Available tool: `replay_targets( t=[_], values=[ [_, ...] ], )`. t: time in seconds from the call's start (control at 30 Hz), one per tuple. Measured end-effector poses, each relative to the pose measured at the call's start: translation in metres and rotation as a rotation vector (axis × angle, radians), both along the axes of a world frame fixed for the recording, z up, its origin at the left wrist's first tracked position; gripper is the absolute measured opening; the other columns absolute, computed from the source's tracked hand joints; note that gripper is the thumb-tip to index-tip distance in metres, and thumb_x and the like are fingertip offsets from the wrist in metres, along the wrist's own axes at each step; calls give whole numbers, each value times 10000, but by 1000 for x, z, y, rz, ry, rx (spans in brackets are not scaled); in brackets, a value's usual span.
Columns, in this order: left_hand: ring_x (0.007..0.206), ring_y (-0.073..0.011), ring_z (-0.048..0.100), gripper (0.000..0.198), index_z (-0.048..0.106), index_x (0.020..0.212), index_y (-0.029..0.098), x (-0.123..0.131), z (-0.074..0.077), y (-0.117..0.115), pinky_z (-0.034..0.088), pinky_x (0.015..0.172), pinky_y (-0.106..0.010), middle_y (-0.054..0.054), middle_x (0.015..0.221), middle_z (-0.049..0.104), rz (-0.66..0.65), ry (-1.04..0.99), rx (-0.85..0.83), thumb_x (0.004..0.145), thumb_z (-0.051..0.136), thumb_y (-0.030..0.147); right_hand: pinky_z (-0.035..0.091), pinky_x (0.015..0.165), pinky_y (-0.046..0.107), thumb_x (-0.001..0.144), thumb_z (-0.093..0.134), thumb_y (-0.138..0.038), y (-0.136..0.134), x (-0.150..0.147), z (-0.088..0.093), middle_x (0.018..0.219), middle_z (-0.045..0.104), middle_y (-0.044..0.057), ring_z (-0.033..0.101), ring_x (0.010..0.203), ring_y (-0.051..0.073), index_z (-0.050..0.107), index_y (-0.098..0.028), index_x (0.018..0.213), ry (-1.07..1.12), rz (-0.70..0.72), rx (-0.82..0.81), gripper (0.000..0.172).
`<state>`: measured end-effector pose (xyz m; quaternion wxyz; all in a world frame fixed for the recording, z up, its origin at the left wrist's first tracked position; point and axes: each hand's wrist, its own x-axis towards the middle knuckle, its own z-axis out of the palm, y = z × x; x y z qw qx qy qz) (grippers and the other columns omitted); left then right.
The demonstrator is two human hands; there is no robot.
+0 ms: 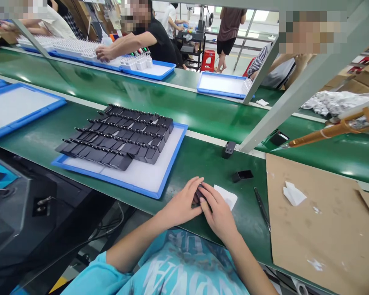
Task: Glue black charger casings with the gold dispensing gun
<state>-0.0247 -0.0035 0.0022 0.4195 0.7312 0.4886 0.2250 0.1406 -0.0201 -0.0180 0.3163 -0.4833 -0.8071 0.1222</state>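
My left hand [182,203] and my right hand [217,213] meet at the near edge of the green table, fingers closed together round a small black plastic part [199,194] that is mostly hidden between them. A white slip of paper [226,196] lies just right of my right hand. To the left, a blue-rimmed white tray [147,174] carries several rows of black plastic parts [117,135]. Two loose black parts [242,175] [229,149] rest on the table beyond my hands.
Black tweezers [262,207] lie beside a brown cardboard sheet [313,221] with paper scraps. An orange tool [329,133] hangs at right by a grey frame strut [295,86]. Other people work at blue trays [223,85] across the green belt [160,100]. A dark machine [15,205] sits at left.
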Motion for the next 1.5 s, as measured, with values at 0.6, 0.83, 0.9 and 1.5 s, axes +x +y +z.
replay_targets(
  t=[0.6, 0.83, 0.9, 1.5],
  values=[
    [666, -149, 684, 458, 614, 1239, 185, -7, -30, 20, 584, 666, -266, -32, 723, 687, 251, -638, -330, 931, 485, 498, 608, 870, 360, 847, 606, -147, -12, 20, 0, 1314, 620, 114, 670, 1105, 240, 405, -267, 1430, -118, -69, 236, 628],
    [690, -146, 643, 419, 627, 1162, 181, -13, -28, 22, 546, 668, -249, -28, 725, 643, 401, -699, -187, 933, 482, 500, 617, 854, 322, 852, 593, -124, -23, 23, -2, 1351, 592, 86, 673, 1097, 228, 397, -314, 1435, -112, -6, 127, 644],
    [699, -145, 631, 400, 631, 1148, 185, -13, -28, 22, 536, 658, -243, -27, 733, 631, 407, -696, -167, 935, 480, 490, 610, 881, 338, 827, 632, -125, -23, 24, -2, 1381, 565, 80, 658, 1124, 239, 377, -324, 1444, -62, -62, 158, 696],
    [724, -149, 612, 375, 651, 1115, 193, -11, -27, 19, 505, 655, -251, -53, 857, 641, 404, -656, -78, 959, 435, 456, 609, 883, 338, 808, 641, -97, -12, 27, -3, 1327, 618, 67, 663, 1118, 212, 441, -353, 1389, 58, 19, 215, 665]
  ],
)
